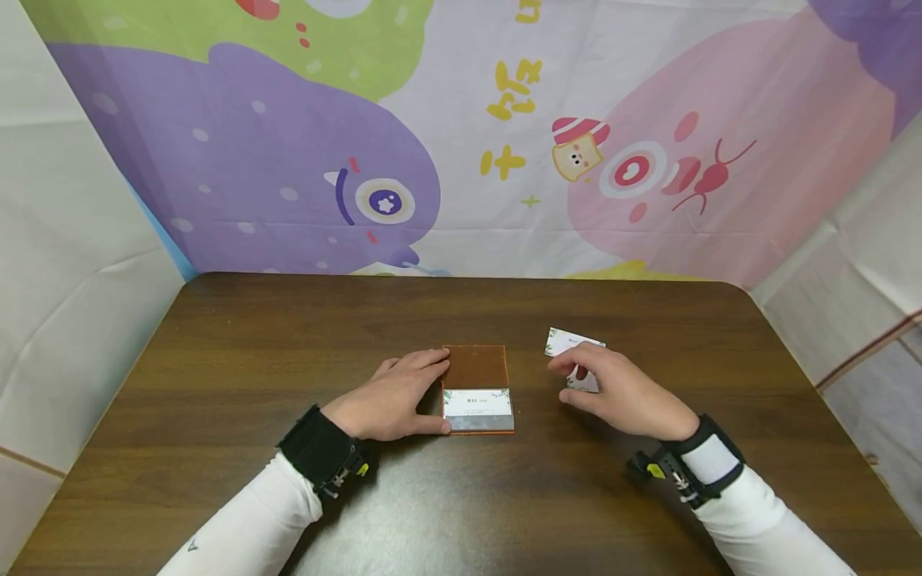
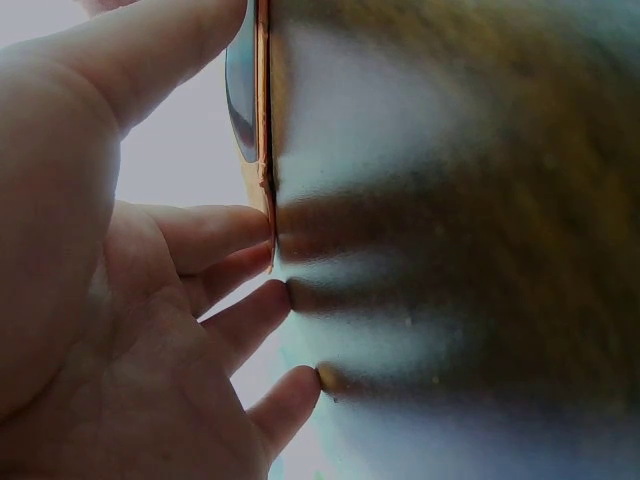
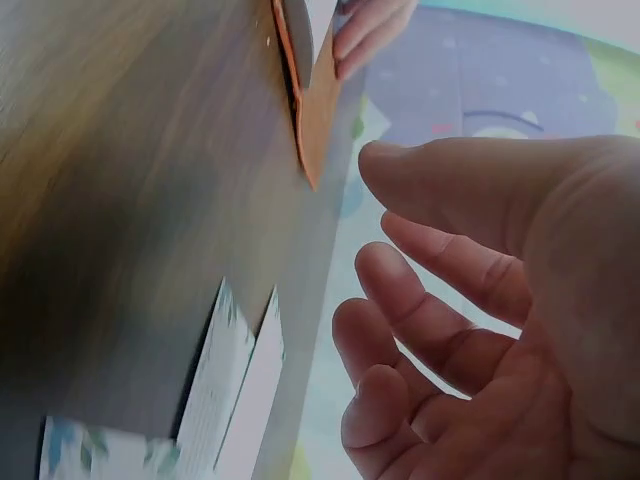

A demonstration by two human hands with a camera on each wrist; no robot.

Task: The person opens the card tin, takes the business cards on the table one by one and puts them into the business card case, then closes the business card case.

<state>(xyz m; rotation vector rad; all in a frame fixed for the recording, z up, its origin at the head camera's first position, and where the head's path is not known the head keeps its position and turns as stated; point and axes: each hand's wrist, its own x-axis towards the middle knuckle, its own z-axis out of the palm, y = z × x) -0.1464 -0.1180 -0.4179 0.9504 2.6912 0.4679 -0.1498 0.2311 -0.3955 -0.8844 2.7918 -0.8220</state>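
Observation:
A brown card holder (image 1: 475, 366) lies spread on the table, a printed white card (image 1: 477, 402) in its lower half. My left hand (image 1: 389, 400) rests along its left edge, with the thumb at the lower corner and the fingertips near the upper one. To the right, white cards with green leaf prints lie on the table; an upper card (image 1: 565, 341) and a lower card (image 1: 585, 384) show partly behind my right hand (image 1: 619, 388). That hand hovers near them, fingers loosely bent and thumb apart. In the right wrist view, nothing is between its fingers, and several cards (image 3: 205, 385) lie below.
The brown wooden table (image 1: 288, 336) has rounded far corners. Behind it hangs a cartoon-printed cloth (image 1: 475, 232), and pale sheets (image 1: 79, 264) drape both sides. Each wrist wears a black band (image 1: 317, 448) with a small device.

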